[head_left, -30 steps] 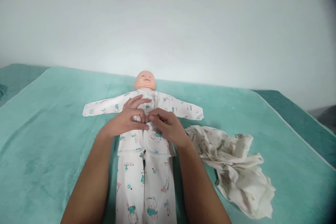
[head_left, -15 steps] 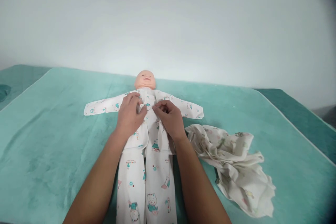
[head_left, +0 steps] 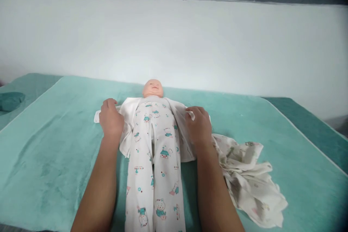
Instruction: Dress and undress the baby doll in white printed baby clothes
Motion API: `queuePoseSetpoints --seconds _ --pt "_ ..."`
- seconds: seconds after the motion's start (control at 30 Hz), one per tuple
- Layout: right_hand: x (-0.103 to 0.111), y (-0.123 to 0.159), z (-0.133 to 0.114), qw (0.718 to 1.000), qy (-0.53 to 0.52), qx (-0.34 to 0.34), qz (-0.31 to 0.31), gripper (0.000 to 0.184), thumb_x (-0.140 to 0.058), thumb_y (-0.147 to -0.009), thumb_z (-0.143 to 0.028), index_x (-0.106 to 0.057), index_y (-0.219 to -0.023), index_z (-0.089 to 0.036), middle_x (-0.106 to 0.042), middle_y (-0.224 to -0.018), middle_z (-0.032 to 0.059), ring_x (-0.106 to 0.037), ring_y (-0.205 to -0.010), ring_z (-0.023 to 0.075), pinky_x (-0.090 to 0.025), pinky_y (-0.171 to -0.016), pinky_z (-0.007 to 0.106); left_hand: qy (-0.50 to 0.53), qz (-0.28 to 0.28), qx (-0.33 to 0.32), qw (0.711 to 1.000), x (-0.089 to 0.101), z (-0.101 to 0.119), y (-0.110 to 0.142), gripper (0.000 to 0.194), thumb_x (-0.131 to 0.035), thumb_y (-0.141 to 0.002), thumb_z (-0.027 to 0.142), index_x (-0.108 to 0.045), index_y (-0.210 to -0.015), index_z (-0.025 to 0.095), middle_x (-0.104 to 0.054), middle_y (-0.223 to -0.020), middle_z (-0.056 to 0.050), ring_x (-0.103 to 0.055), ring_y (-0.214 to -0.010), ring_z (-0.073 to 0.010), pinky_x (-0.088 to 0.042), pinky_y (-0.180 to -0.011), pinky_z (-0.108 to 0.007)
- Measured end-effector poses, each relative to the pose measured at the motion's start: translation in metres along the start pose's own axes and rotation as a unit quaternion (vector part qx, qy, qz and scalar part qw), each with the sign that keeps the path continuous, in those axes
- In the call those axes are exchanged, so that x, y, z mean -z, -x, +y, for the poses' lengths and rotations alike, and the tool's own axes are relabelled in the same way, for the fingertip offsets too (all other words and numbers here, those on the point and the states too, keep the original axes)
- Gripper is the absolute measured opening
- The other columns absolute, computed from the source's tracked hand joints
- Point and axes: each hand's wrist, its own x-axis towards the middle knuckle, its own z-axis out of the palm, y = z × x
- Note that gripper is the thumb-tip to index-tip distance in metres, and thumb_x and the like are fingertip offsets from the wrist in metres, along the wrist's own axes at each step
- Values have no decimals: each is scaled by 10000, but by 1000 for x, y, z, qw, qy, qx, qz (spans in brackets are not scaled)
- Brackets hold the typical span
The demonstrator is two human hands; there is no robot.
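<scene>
A baby doll lies on its back with its head toward the wall. Its long printed white trousers reach up high over the chest. A white jacket is spread apart at the front, its plain inside showing on both sides. On the doll's left-hand side in the picture, my left hand is closed on the jacket's front flap, over the sleeve. Opposite it, my right hand pinches the edge of the other flap, with a bit of white cloth showing at the fingertips. Both sleeves are mostly hidden behind my hands.
A crumpled printed cloth lies right of my right forearm. Everything rests on a green padded mat with a darker green border. Behind it rises a white wall with a dark band on top.
My hands have moved apart from the middle of the doll's chest, pulling the jacket fronts outward. The trousers' upper part now shows. The view has tilted up slightly.
</scene>
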Motion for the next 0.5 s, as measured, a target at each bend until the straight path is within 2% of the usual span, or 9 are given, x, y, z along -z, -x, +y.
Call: queuePoseSetpoints --seconds 0.07,0.13,0.2,0.27,0.33,0.43,0.5 --pt "-9 7 -19 995 -76 59 9 323 -456 -951 -283 -703 -1146 -211 -675 -1265 119 -576 -1226 283 -451 -1072 469 -2 -13 -94 995 -5 4 4 506 -428 -782 -10 -599 -1194 228 -554 -1462 -104 -520 -1358 -296 -462 -1072 -471" --pt "-20 13 -34 982 -155 103 -37 362 -436 -996 -330 -666 -1257 -230 -650 -1364 97 -562 -1300 253 -439 -1132 455 35 -48 -189 980 -13 8 7 464 -409 -873 43 -618 -1243 231 -563 -1478 -77 -482 -1411 -253 -418 -1152 -443" --pt "-29 15 -41 967 -211 112 -87 414 -411 -1029 -380 -609 -1368 -248 -611 -1447 77 -546 -1351 227 -434 -1163 436 59 -100 -244 963 -23 11 8 403 -381 -974 141 -629 -1277 234 -603 -1454 -52 -474 -1424 -226 -373 -1199 -442" --pt "-37 11 -38 964 -220 105 -105 455 -383 -1047 -409 -563 -1432 -249 -577 -1496 73 -526 -1386 217 -407 -1191 438 54 -138 -247 958 -33 12 5 388 -359 -1031 238 -631 -1307 240 -622 -1443 -35 -472 -1426 -236 -343 -1212 -480" --pt "-43 3 -31 970 -185 114 -109 464 -350 -1057 -394 -552 -1448 -248 -562 -1516 73 -494 -1423 220 -326 -1237 480 29 -148 -220 964 -39 12 0 401 -344 -1046 268 -633 -1324 247 -636 -1428 -32 -505 -1387 -257 -334 -1200 -519" --pt "-50 -14 -22 980 -100 136 -108 460 -308 -1057 -322 -568 -1430 -248 -584 -1495 73 -466 -1449 237 -220 -1257 551 -14 -147 -194 970 -44 12 -7 418 -369 -1019 212 -627 -1337 291 -666 -1376 -24 -564 -1294 -260 -371 -1154 -508" --pt "-55 -26 -18 985 -42 135 -101 460 -320 -1030 -251 -604 -1391 -236 -639 -1428 80 -515 -1397 248 -221 -1245 555 -48 -146 -186 971 -45 12 -9 442 -391 -992 174 -621 -1341 319 -683 -1336 -21 -586 -1246 -260 -401 -1108 -481"
